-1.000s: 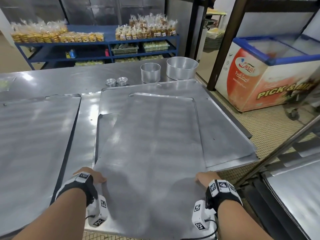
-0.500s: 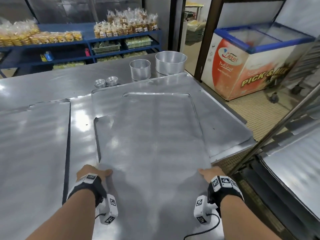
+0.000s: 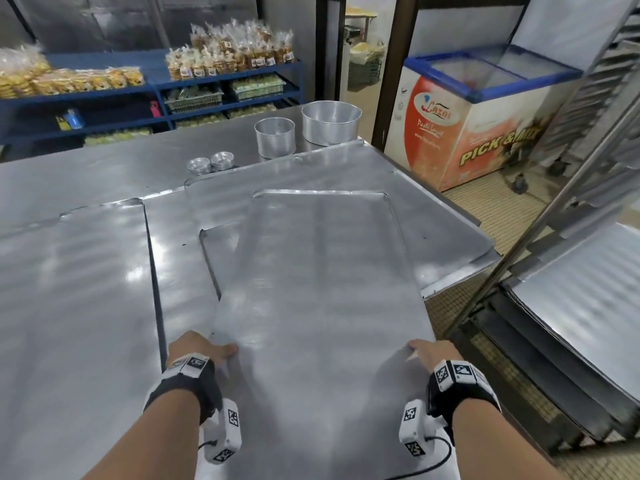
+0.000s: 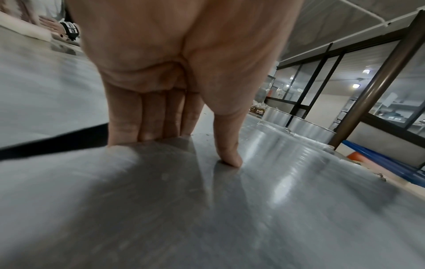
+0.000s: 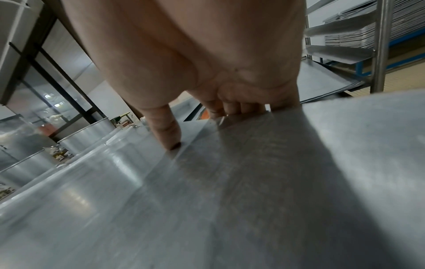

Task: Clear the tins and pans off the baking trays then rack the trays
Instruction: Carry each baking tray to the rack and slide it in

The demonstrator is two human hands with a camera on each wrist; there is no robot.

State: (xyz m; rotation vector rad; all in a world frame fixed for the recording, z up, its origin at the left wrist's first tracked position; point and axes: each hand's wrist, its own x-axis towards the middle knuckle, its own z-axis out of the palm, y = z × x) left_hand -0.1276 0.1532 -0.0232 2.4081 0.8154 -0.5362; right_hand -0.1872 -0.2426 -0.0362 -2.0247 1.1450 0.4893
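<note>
- Baking tray point(image 3: 322, 282), a large flat metal sheet, sits in the middle of the scene, its near end off the worktop point(image 3: 79, 174) edge and its far end over another tray point(image 3: 433, 216) lying beneath it.
- Far left, a separate tray point(image 3: 69, 306) lies flat on the worktop, apart from the held one, with a dark gap between them.
- Left hand point(image 3: 194, 348) holds the near left edge of the baking tray: in the left wrist view the thumb point(image 4: 227, 145) presses on top while the fingers point(image 4: 124, 116) go down past the edge; this grip is narrow, pinching the sheet.
- Right hand point(image 3: 427, 351) holds the near right edge the same way, thumb point(image 5: 165, 129) on top and fingers point(image 5: 232, 107) curled round the rim.
- On the far worktop stand two small fluted tins point(image 3: 211, 162), then a mid-size round pan point(image 3: 275, 136), then a larger round pan point(image 3: 330, 121), all beyond the far end of the trays.
- Behind them, blue shelving point(image 3: 145, 95) holds bagged baked goods.
- To the right stands a chest freezer point(image 3: 478, 123) on the tiled floor.
- Far right, a tray rack point(image 3: 588, 140) stands close by; one slanted upright post crosses between the baking tray's right side and the racked sheets point(image 3: 581, 292).
</note>
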